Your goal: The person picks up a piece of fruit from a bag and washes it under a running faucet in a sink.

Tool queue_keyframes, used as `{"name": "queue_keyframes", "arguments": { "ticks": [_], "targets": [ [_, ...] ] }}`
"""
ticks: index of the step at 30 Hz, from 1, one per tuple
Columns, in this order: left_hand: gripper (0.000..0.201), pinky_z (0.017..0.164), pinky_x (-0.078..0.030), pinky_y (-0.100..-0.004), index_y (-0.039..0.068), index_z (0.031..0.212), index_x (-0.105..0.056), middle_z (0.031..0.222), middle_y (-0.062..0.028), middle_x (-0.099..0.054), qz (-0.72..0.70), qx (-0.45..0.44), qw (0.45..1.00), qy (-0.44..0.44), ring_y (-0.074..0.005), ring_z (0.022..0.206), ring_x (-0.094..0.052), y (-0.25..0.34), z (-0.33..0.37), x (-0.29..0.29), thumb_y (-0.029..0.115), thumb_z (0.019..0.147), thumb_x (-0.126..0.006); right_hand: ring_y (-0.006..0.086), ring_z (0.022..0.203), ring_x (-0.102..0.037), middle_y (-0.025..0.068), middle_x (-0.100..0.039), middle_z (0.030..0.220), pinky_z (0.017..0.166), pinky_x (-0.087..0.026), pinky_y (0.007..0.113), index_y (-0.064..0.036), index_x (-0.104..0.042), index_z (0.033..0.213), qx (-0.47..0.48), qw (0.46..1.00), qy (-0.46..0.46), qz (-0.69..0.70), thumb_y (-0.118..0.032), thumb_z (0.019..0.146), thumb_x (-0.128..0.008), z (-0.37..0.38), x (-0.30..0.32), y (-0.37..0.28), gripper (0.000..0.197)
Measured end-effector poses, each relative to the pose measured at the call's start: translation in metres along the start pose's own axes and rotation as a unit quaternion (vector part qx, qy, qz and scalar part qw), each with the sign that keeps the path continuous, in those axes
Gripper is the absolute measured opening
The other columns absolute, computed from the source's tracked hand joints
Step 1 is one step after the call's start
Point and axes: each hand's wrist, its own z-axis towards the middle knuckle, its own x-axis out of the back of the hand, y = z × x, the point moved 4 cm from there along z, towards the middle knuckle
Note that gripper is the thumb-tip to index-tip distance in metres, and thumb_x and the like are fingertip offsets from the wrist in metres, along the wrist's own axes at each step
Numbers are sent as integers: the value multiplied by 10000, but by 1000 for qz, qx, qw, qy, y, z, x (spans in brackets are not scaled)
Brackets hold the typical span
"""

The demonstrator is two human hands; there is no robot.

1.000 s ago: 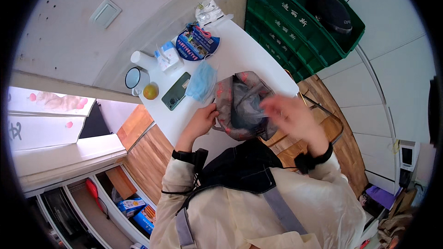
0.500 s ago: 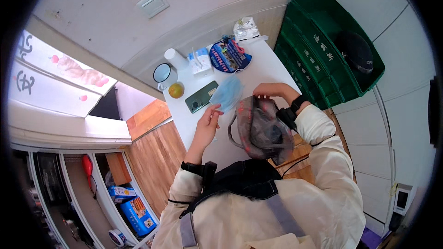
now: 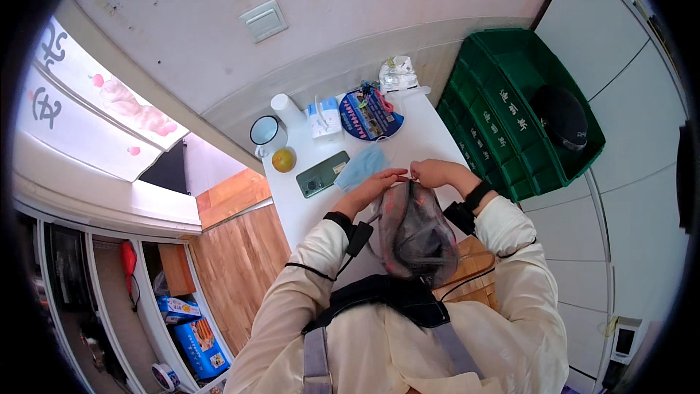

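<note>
A grey see-through mesh bag (image 3: 418,237) with faint red marks stands at the table's near edge, close to my body. Both my hands meet at its far top edge. My left hand (image 3: 374,190) has its fingers closed on that edge, and my right hand (image 3: 435,173) pinches it just beside them. The small part between the fingertips is too small to make out. A dark thing shows through the mesh. Just beyond my left hand lies a light blue face mask (image 3: 359,167) on the white table (image 3: 299,211), next to a green phone (image 3: 323,174).
A yellow-green fruit (image 3: 284,160), an enamel mug (image 3: 268,136), a white cylinder (image 3: 287,111), a tissue pack (image 3: 324,120), a blue fan-shaped card (image 3: 370,114) and a white packet (image 3: 397,74) line the table's back and left. Green crates (image 3: 510,117) holding a dark cap (image 3: 560,118) stand at right.
My left hand has moved right, from beside the face mask onto the bag's top edge. The bag's handle has dropped from view behind my left arm, and the whole view has shifted slightly.
</note>
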Motion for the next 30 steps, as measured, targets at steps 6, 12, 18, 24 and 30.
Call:
{"name": "queue_keyframes", "arguments": {
  "ticks": [6,12,18,24,30],
  "targets": [
    [392,1021,-275,-309,83,1333,-363,1320,-68,-405,-8,-13,999,-38,-172,1205,-379,16,1,-19,180,953,-371,333,864,-561,140,-576,866,714,-448,394,-41,-500,887,59,984,154,-67,-32,714,-553,-24,37,-33,180],
    [254,951,-327,-310,64,1152,-494,1114,-83,-478,209,-175,962,-32,-196,1074,-442,-8,15,1,104,904,-451,326,851,-548,133,-554,837,707,-446,400,-39,-480,883,139,965,208,-74,-62,721,-554,-48,31,-67,180],
    [153,858,-386,-302,51,985,-591,973,-76,-534,219,-178,959,27,-220,943,-509,8,7,-11,123,867,-526,309,858,-548,114,-558,853,720,-442,380,-51,-485,886,162,953,230,-111,-51,701,-559,-81,38,-88,199],
    [129,837,-403,-311,52,936,-606,955,-85,-551,329,-191,924,31,-231,928,-524,4,8,-4,84,829,-542,260,863,-562,90,-576,890,724,-450,369,-68,-511,906,163,950,221,-149,-71,729,-539,-106,18,-99,180],
    [188,877,-406,-322,55,1006,-589,1094,-93,-533,334,-61,937,82,-229,1030,-506,-1,-7,23,58,833,-513,267,806,-553,76,-576,817,717,-400,355,-98,-512,830,158,954,247,-57,-45,725,-526,-146,9,-111,119]
  ]
}}
